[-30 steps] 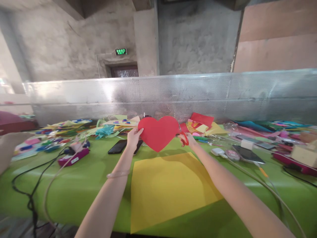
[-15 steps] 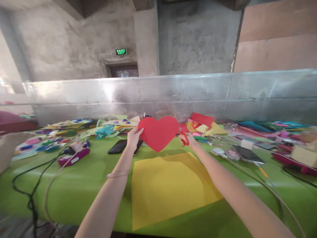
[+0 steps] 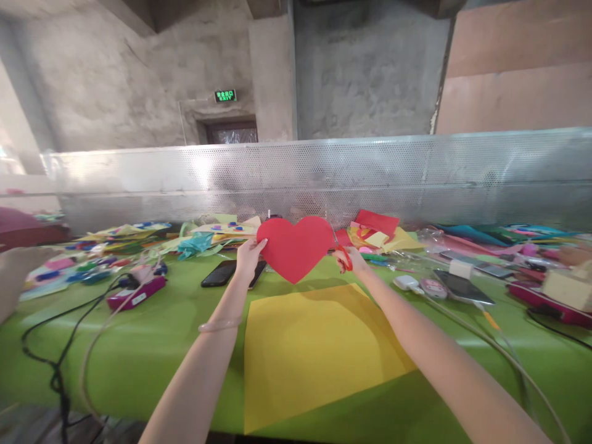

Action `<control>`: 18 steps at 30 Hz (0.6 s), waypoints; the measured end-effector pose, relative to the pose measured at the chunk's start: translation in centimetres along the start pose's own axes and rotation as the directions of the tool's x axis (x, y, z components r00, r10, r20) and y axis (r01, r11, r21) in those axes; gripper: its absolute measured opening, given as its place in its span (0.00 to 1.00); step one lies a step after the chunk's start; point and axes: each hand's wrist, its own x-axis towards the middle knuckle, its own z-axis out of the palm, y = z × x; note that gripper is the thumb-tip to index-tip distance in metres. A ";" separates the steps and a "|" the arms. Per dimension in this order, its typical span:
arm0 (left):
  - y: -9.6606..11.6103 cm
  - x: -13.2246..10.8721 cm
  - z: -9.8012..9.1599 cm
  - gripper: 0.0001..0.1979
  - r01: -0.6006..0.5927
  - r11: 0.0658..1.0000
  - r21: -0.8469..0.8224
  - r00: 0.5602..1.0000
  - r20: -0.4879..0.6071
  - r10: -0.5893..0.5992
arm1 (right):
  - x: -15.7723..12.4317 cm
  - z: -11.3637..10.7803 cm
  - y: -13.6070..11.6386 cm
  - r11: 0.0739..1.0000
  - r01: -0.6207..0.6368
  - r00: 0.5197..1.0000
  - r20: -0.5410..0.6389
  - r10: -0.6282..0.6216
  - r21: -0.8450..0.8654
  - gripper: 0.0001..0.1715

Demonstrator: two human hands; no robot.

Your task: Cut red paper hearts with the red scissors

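Note:
A red paper heart (image 3: pixel 295 248) is held up above the table, its flat face toward me and its point down. My left hand (image 3: pixel 250 257) pinches its left edge, thumb on the front. In my right hand (image 3: pixel 350 259) are scissors (image 3: pixel 348 261) with red handles, fingers closed around the loops. Their thin blades point up beside the heart's right edge; whether they touch it I cannot tell. Below the heart, a large yellow sheet (image 3: pixel 319 354) lies on the green table cover (image 3: pixel 185 364).
Two dark phones (image 3: pixel 219 274) lie behind my left forearm. A magenta power strip (image 3: pixel 137 295) with cables sits at left. Chargers (image 3: pixel 406 282) and another phone (image 3: pixel 463 287) lie at right. Paper scraps (image 3: pixel 386 231) line the back, before a perforated metal barrier (image 3: pixel 314 169).
Almost nothing differs. The scissor blades show slightly more to the left, near the heart's right edge, and the whole view has shifted a little.

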 end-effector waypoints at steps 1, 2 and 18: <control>0.0 0.0 0.0 0.15 0.000 1.000 0.001 1.000 -0.003 0.000 | 0.0 0.0 0.0 1.000 0.003 1.000 0.002 -0.003 0.000 0.17; 0.0 0.0 0.0 0.15 0.000 1.000 0.003 1.000 -0.005 0.000 | 0.0 0.0 -0.1 1.000 0.006 1.000 0.003 -0.006 -0.001 0.17; 0.1 0.0 0.1 0.15 0.001 1.000 0.013 1.000 -0.023 -0.001 | -0.2 -0.1 -0.3 1.000 0.011 1.000 -0.005 -0.011 -0.003 0.17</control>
